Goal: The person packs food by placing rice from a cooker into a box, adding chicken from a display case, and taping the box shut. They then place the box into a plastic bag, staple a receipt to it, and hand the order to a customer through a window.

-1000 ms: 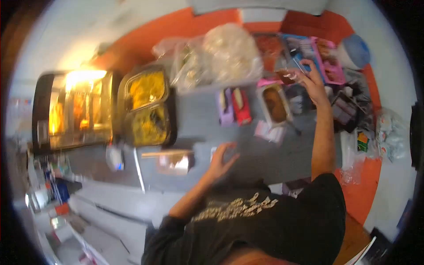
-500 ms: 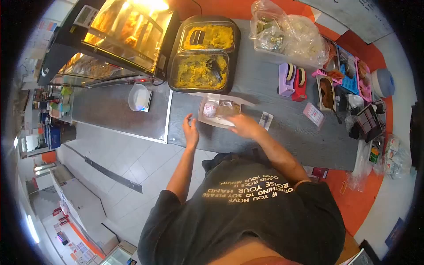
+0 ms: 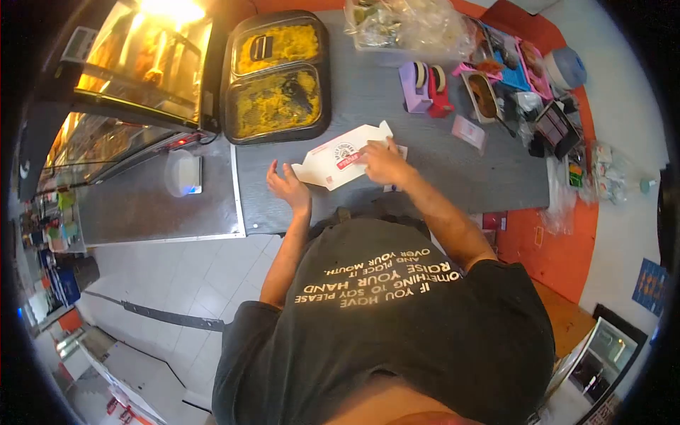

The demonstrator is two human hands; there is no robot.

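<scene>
A white cardboard takeaway box (image 3: 327, 161) lies on the grey counter, its lid swung over with red and black print facing up. Its contents are hidden beneath the lid. My right hand (image 3: 386, 164) is at the lid's right end, fingers bent over the edge and gripping it. Beside the left flap is my left hand (image 3: 289, 190), with fingers apart and nothing in it. A small packet (image 3: 394, 187) is partly hidden under my right wrist.
Behind the box stands a black tray of yellow food (image 3: 276, 103). A lit glass warming cabinet (image 3: 142, 78) is at the left, near a round white container (image 3: 183, 173). Tape dispensers (image 3: 425, 92), a sauce tub (image 3: 483, 98) and plastic bags (image 3: 418, 28) line the right and back.
The box lid has come over, covering the white round packet and the bagged brown food seen inside before. My right hand has moved from inside the box to the lid. The view has shifted.
</scene>
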